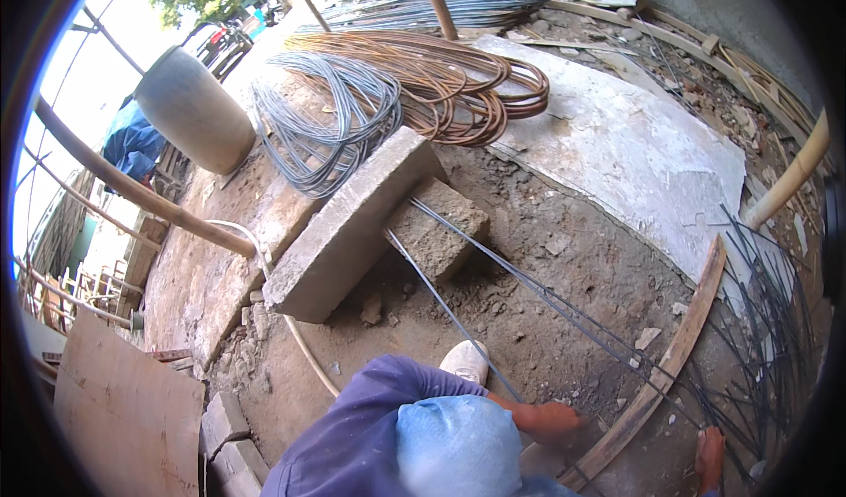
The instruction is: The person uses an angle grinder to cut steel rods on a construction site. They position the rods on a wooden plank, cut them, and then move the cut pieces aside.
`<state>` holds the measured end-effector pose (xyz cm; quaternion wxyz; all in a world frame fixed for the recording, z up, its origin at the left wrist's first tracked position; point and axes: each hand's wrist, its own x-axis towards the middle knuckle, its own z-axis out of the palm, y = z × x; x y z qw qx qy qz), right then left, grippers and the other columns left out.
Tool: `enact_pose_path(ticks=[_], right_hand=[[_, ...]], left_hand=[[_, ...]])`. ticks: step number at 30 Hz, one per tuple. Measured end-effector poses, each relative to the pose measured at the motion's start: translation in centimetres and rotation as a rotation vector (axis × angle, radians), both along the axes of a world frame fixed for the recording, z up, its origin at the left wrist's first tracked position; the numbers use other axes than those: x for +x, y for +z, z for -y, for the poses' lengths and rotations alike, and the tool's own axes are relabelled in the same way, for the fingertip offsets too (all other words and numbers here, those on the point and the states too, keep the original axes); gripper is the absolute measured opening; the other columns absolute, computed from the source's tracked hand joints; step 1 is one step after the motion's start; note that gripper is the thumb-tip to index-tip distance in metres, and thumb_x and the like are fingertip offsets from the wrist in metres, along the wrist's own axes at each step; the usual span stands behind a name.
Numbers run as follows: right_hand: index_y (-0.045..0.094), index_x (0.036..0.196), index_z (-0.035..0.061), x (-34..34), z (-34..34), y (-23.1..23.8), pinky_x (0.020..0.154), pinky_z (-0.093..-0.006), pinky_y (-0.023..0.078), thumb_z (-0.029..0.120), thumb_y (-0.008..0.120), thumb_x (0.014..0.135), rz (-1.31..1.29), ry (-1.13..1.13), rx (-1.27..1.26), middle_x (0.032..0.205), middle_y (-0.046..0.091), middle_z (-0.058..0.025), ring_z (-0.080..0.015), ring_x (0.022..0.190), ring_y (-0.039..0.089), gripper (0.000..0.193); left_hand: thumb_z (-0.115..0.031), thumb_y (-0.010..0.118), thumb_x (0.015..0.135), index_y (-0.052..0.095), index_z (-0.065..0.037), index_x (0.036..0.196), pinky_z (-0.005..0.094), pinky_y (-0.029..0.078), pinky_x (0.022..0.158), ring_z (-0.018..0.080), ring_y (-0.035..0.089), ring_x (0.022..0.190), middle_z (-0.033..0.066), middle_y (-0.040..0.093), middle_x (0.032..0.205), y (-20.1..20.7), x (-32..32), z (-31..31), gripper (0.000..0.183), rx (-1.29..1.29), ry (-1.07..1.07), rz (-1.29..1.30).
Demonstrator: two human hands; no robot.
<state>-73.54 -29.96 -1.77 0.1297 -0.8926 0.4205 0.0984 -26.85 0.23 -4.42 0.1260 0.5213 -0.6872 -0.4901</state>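
My left arm in a purple sleeve reaches around my blue-clad knee point(458, 444). My left hand point(551, 419) looks closed at the near end of a thin steel rod point(454, 321); its fingers are partly blurred. Farther right, my right hand point(710, 455) is low to the ground, its fingers curled at the end of the paired steel rods point(564, 303). These rods run back to a rough block point(445, 228) beside a long concrete beam point(352, 233). A curved wooden plank point(656, 391) lies between my hands, under the paired rods.
Many dark cut rods point(762, 338) lie at right beside a bamboo pole point(789, 175). Coils of grey wire rod point(335, 118) and rusty rod point(449, 83) lie beyond the beam, near a white sheet point(617, 136). A barrel point(194, 109) and plywood board point(128, 404) are at left.
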Motion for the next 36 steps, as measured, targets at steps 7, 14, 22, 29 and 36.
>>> enact_pose_path(ticks=[7, 14, 22, 29, 36], right_hand=[[0.07, 0.119, 0.0045, -0.1, 2.7, -0.7, 0.1, -0.0611, 0.049, 0.036, 0.052, 0.115, -0.103, 0.055, -0.082, 0.115, 0.073, -0.0266, -0.0506, 0.111, 0.066, 0.036], [0.065, 0.118, 0.0022, 2.4, 2.5, -1.8, 0.1, -0.0582, 0.047, 0.025, 0.056, 0.112, 0.028, -0.059, -0.06, 0.112, 0.068, -0.0272, -0.0498, 0.11, 0.064, 0.025], [0.06, 0.118, 0.0, 4.5, 2.8, -1.8, 0.1, -0.0556, 0.045, 0.015, 0.06, 0.11, 0.114, -0.13, -0.044, 0.112, 0.065, -0.0274, -0.0486, 0.111, 0.062, 0.017], [0.06, 0.132, 0.0011, 6.4, 2.1, -0.9, 0.105, -0.0551, 0.045, 0.016, 0.062, 0.11, 0.056, -0.237, -0.036, 0.125, 0.069, -0.0265, -0.0481, 0.12, 0.063, 0.026], [0.058, 0.14, -0.0007, 5.7, 1.1, -1.9, 0.112, -0.0547, 0.044, 0.018, 0.059, 0.113, 0.061, -0.227, -0.055, 0.133, 0.066, -0.0273, -0.0491, 0.129, 0.06, 0.033]], left_hand=[[-0.046, 0.078, 0.101, 0.052, 0.001, 0.146, 0.0525, 0.06, 0.092, 0.0427, 0.073, 0.11, 0.0257, 0.069, 0.127, -3.0, 2.4, 1.2, 0.07, 0.01, 0.532, -0.215], [-0.051, 0.072, 0.109, 0.042, -0.003, 0.161, 0.0409, 0.066, 0.084, 0.0273, 0.078, 0.104, 0.0206, 0.065, 0.14, -1.7, 7.0, 3.2, 0.077, 0.373, 1.146, -0.626], [-0.033, 0.071, 0.111, 0.029, -0.002, 0.17, 0.0493, 0.064, 0.1, 0.0351, 0.069, 0.129, 0.0239, 0.058, 0.154, -2.0, 12.0, 3.7, 0.078, 0.244, 1.547, -0.993], [-0.013, 0.053, 0.116, 0.034, -0.008, 0.17, 0.0504, 0.06, 0.108, 0.0339, 0.065, 0.135, 0.0185, 0.058, 0.158, -2.2, 14.7, 5.5, 0.058, 0.062, 1.675, -1.237], [-0.026, 0.045, 0.121, 0.044, -0.004, 0.16, 0.0555, 0.052, 0.118, 0.0378, 0.063, 0.141, 0.0228, 0.063, 0.154, -2.9, 15.0, 5.0, 0.045, 0.018, 1.466, -1.35]])
